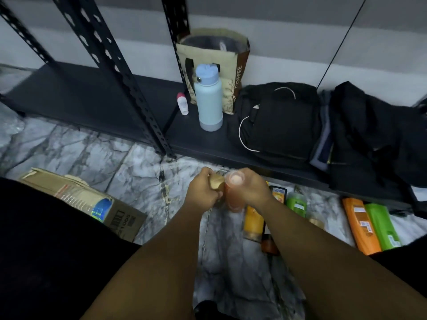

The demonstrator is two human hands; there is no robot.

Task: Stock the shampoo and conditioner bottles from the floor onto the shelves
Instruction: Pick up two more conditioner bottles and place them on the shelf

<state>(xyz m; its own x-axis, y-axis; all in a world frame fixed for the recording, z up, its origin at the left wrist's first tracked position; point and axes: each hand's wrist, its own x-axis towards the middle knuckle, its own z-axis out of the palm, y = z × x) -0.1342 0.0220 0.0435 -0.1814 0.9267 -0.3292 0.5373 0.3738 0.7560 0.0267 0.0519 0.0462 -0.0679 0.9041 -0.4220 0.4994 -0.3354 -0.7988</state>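
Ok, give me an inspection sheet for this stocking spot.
Surface: marble floor; black shelf, no stock bottles seen on it.
Job's things: gold-capped bottle and pink bottle in hand; yellow bottle, green bottle, orange bottle and second green bottle lie on the floor.
Clutter: flask, roll-on, paper bag, black bag, jacket on the shelf; cardboard box on the floor.
Hands: left hand grips the gold-capped bottle; right hand grips the pink bottle.
Cables: white cord across the black bag.
Surroundings: grey wall, slotted rack posts.
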